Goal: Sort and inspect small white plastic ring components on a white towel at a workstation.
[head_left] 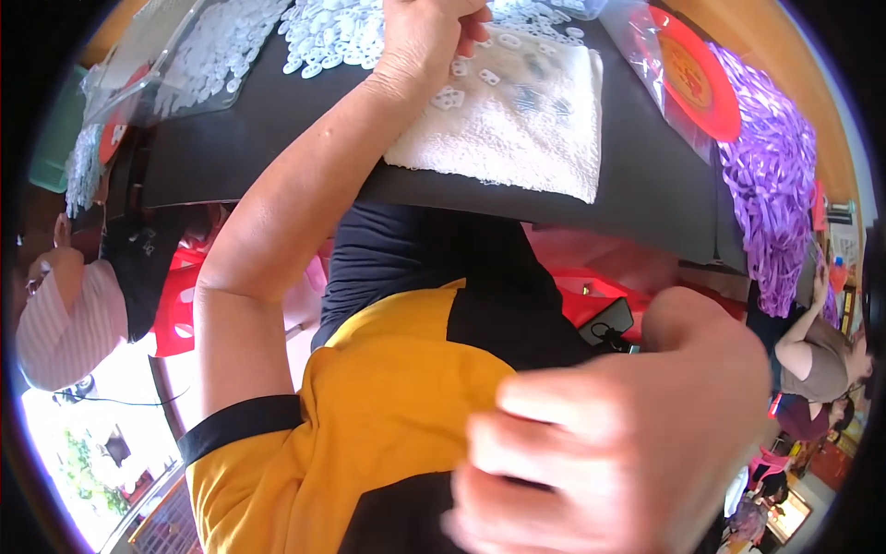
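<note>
My left hand [426,37] reaches over the far part of the dark table [249,148], cut off by the top edge of the view. Its fingers are curled closed, and whatever they pinch is hidden. Below its fingertips lies a white towel [544,152] with a few small white plastic pieces with holes [448,98] on it. A heap of similar white oval pieces [328,37] spreads beside the hand. Raised close in front of my body, my right hand [628,434] is blurred by motion. Its fingers are bent inward, and I cannot make out anything in them.
A clear plastic bin [166,78] of white pieces stands at the left. At the right are an orange-red plate [697,74] and a pile of purple ribbon [766,175]. A phone [604,320] lies beyond the table edge. Other people sit on both sides.
</note>
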{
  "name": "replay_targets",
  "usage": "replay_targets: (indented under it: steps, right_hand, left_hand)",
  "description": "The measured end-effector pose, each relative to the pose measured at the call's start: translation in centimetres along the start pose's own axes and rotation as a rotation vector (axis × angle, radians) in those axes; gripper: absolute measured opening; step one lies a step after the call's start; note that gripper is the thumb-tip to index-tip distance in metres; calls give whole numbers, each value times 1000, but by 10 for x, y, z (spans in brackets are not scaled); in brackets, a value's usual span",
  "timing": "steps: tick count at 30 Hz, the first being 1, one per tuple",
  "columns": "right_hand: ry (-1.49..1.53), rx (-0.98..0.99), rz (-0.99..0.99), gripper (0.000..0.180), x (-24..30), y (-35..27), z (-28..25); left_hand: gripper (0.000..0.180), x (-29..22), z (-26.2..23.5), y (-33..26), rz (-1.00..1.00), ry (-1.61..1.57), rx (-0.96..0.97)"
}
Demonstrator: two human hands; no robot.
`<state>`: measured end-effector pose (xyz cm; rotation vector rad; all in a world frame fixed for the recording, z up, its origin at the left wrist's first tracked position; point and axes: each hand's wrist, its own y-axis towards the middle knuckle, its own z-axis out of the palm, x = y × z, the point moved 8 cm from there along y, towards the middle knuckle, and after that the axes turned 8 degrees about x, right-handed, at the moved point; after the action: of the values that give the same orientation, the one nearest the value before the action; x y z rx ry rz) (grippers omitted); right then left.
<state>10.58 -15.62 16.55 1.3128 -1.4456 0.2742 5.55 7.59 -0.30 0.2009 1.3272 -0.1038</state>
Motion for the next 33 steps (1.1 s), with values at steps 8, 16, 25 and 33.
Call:
replay_targets:
  steps: [8, 16, 25, 33]
  right_hand:
    - [-197, 365, -55, 17, -15, -19, -36]
    - [-843, -326, 581, 11, -126, -100, -138]
    - [-1126, -188, 530, 11, -144, -95, -125]
    - [-1203, -129, 560, 12, -158, -102, -123]
  left_hand:
    - [15, -13, -7, -8, 67, -25, -9]
    - [13, -10, 0, -4, 18, -74, 7]
    - [10, 1, 0, -4, 15, -176, 47]
    - [8, 4, 1, -4, 16, -203, 57]
